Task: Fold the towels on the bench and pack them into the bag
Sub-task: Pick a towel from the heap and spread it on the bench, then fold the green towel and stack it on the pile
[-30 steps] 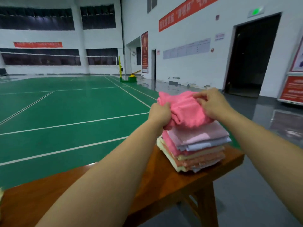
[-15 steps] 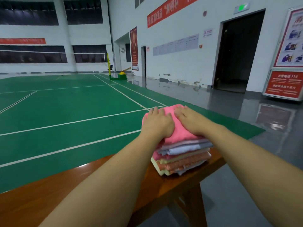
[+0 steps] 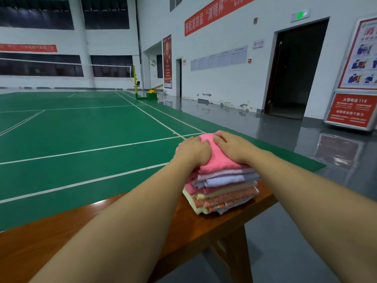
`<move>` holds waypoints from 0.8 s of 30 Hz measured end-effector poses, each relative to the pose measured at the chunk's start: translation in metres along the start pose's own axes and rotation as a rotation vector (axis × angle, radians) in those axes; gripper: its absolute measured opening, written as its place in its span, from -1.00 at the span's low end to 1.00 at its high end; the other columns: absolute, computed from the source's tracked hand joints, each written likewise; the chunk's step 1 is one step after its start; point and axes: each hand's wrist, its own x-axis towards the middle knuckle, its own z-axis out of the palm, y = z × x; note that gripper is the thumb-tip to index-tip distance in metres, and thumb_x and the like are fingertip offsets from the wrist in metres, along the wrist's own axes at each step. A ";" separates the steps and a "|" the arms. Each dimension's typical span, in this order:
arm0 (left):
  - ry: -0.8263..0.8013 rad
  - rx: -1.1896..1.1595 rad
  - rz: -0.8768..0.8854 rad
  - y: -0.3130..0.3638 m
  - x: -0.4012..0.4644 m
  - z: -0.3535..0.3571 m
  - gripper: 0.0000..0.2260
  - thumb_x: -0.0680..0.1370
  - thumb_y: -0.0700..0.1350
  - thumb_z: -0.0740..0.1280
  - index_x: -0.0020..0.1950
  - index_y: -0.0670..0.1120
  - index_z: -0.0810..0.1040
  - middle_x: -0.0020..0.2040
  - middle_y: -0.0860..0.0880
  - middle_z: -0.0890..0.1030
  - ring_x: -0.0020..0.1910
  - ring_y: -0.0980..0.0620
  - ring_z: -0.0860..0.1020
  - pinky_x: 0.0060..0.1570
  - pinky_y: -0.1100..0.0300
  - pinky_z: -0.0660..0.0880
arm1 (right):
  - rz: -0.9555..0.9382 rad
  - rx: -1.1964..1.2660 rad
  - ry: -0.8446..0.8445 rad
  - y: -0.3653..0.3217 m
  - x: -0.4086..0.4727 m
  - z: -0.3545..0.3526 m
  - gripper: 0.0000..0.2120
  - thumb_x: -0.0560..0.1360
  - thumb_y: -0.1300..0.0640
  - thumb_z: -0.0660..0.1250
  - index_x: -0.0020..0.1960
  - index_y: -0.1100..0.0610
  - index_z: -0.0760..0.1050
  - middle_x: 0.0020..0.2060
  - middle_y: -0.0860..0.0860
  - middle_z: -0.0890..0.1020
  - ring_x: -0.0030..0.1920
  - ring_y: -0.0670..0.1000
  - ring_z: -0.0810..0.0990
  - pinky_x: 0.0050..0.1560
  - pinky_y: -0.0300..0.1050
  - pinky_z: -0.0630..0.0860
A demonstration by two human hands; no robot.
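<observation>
Both hands lie flat, fingers relaxed, grasping nothing: the left hand and right hand press the folded pink terry towel onto the stack of folded pastel towels, likely to flatten it for packing, near the end of the brown wooden tabletop. No bag shows.

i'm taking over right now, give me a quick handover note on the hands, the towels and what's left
Left hand and right hand: both lie flat, pressing the pink towel on top of the stack.
Towels: the folded stack sits near the right end of the wooden bench.
Done: the towels in view are folded and piled.
Left: pack them into the bag, which is not in view.
</observation>
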 end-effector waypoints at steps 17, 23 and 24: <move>0.235 0.040 0.002 -0.073 -0.074 -0.090 -0.49 0.70 0.06 0.06 0.57 -0.20 0.27 0.63 -0.17 0.15 0.61 -0.10 0.12 0.56 -0.13 0.10 | -0.275 -0.088 0.111 -0.120 -0.024 -0.008 -0.52 0.69 -0.18 0.04 0.50 0.00 0.35 0.49 -0.01 0.42 0.44 0.06 0.41 0.44 0.11 0.35; 0.278 0.268 -0.220 -0.189 -0.173 -0.154 -0.50 0.71 0.07 0.06 0.56 -0.20 0.29 0.62 -0.18 0.18 0.60 -0.12 0.14 0.56 -0.02 0.11 | -0.457 -0.032 -0.005 -0.241 -0.029 0.071 -0.51 0.67 -0.20 0.07 0.53 -0.02 0.33 0.54 -0.05 0.35 0.50 0.03 0.34 0.48 0.04 0.29; 0.288 0.289 -0.265 -0.206 -0.192 -0.167 -0.50 0.71 0.07 0.06 0.56 -0.20 0.29 0.62 -0.17 0.19 0.60 -0.12 0.15 0.55 -0.02 0.11 | -0.489 -0.017 -0.031 -0.264 -0.031 0.086 -0.50 0.67 -0.20 0.07 0.53 -0.02 0.32 0.54 -0.05 0.35 0.51 0.02 0.34 0.48 0.04 0.28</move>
